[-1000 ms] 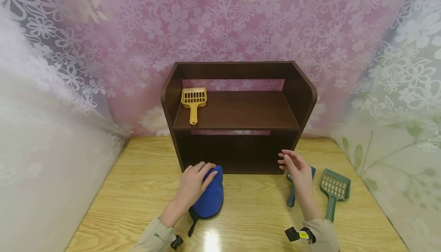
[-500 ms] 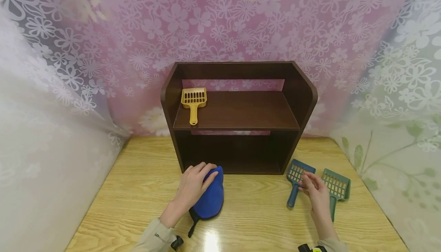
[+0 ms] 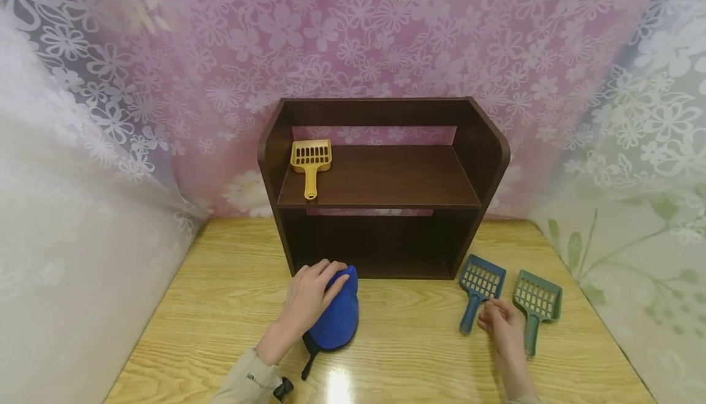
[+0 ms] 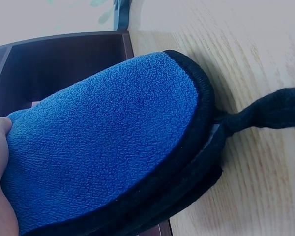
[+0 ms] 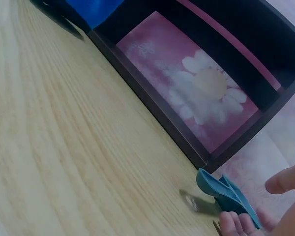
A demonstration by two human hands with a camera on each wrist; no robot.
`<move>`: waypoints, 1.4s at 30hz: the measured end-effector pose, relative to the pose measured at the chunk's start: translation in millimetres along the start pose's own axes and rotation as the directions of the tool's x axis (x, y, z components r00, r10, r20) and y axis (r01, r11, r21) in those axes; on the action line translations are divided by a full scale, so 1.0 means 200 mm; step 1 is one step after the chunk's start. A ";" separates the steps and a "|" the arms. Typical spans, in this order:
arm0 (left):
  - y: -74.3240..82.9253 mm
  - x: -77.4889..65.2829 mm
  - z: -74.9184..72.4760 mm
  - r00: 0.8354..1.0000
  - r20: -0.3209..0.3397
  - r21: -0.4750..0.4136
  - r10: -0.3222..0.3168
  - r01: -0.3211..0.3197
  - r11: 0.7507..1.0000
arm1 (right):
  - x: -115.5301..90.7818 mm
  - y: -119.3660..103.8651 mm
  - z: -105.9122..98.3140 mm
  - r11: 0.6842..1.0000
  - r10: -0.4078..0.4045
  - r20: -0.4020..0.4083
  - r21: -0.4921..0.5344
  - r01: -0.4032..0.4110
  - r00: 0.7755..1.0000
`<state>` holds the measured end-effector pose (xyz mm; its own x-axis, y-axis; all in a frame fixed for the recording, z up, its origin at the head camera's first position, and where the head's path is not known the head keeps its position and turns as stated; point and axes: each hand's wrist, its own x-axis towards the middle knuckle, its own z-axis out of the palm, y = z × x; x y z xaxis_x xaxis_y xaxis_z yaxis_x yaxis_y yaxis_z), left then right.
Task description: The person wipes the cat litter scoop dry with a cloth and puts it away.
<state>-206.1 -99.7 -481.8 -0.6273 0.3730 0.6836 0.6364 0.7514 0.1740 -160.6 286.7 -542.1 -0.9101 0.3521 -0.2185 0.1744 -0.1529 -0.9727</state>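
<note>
My left hand [image 3: 309, 297] grips the top of a folded blue cloth [image 3: 337, 318] with black edging and a dark strap, held at the lower left of the shelf. The left wrist view shows the fuzzy cloth [image 4: 108, 132] up close, with part of the hand at its left edge. Beside a blue litter scoop [image 3: 470, 313] on the table is my right hand [image 3: 504, 333], its fingers loosely curled. In the right wrist view the thumb stands apart from the fingers, near the scoop [image 5: 221, 189]; whether they touch it I cannot tell.
A dark brown two-tier shelf [image 3: 380, 206] stands at the back of the wooden table [image 3: 408, 343]. On its upper tier, at the left, lies a yellow litter scoop [image 3: 311, 183]. A green litter scoop [image 3: 531, 333] lies right of the blue one. Floral curtains [image 3: 380, 36] enclose the table.
My right hand has moved down and right from above the blue scoop to beside its handle, uncovering it. The left hand has kept its grip on the cloth, almost still.
</note>
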 end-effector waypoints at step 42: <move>-0.01 0.01 -0.01 1.000 0.007 0.011 0.012 -0.012 1.000 | -0.04 -0.02 -0.12 0.959 0.141 0.378 0.177 -0.221 0.915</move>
<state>-207.3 -101.0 -479.8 -0.6230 0.3860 0.6804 0.6391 0.7527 0.1582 -146.0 306.0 -539.0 -0.9501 -0.0481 -0.3081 0.3020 -0.3882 -0.8707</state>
